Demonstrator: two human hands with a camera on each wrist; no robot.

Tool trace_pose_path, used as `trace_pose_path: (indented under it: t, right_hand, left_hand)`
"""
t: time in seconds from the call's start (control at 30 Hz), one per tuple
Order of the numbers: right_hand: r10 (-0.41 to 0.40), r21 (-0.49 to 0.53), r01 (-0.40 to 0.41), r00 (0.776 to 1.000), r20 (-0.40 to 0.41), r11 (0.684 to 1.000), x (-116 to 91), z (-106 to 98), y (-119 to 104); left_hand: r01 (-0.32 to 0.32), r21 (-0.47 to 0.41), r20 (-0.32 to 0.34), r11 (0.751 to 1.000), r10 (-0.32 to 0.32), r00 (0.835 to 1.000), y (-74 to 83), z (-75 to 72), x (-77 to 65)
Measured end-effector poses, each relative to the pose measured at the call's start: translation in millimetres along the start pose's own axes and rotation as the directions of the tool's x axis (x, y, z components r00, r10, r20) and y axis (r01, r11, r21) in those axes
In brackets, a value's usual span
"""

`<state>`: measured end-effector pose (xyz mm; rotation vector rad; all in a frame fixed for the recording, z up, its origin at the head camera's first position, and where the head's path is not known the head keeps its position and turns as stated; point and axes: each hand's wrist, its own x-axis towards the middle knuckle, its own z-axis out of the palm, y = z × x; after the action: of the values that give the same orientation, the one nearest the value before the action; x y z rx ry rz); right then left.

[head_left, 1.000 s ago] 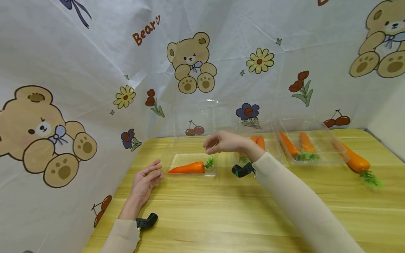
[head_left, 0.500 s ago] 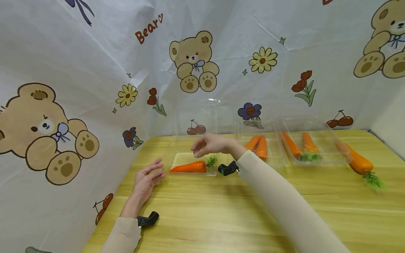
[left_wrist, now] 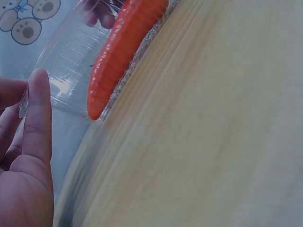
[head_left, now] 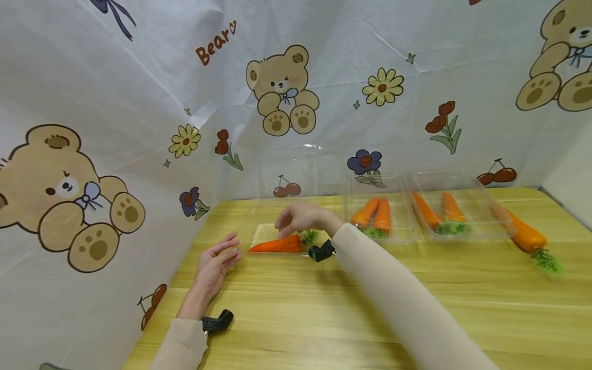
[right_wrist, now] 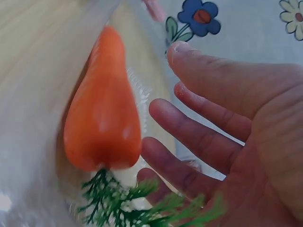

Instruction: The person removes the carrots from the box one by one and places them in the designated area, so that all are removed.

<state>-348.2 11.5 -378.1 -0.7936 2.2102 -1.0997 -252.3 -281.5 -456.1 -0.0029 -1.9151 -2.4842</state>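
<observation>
A clear plastic clamshell box point(head_left: 259, 231) stands on the left of the table, lid raised. Inside lies an orange toy carrot point(head_left: 277, 244), its green leafy top point(right_wrist: 118, 201) to the right. My left hand point(head_left: 211, 270) pinches the box's left rim between thumb and fingers, as the left wrist view shows. Over the box hovers my right hand point(head_left: 302, 218), palm down, fingers loosely bent and holding nothing. In the right wrist view its fingertips are right beside the thick end of the carrot.
To the right stand a clear box point(head_left: 402, 234) with two carrots point(head_left: 382, 213) and another clear box point(head_left: 490, 236) with two more carrots point(head_left: 425, 211). A loose carrot point(head_left: 527, 235) lies at the far right. A bear-printed cloth point(head_left: 337, 77) hangs behind the wooden table point(head_left: 324, 318).
My right hand has moved left and down, from above the gap between the boxes to over the carrot in the left box. The left hand stays in place.
</observation>
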Motion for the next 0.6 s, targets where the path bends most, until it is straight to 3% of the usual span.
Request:
trace_pose_path:
  t: [0.23, 0.6]
  right_hand:
    - [0.04, -0.018, -0.039, 0.998, 0.04, 0.999, 4, 1, 6]
    - [0.104, -0.234, -0.084, 0.992, 0.072, 0.969, 13, 7, 8]
  left_hand:
    - [-0.014, -0.007, 0.004, 1.0, 0.014, 1.0, -1.4, -0.9, 0.4]
    - [0.002, -0.006, 0.001, 1.0, -0.002, 1.0, 0.7, 1.5, -1.0]
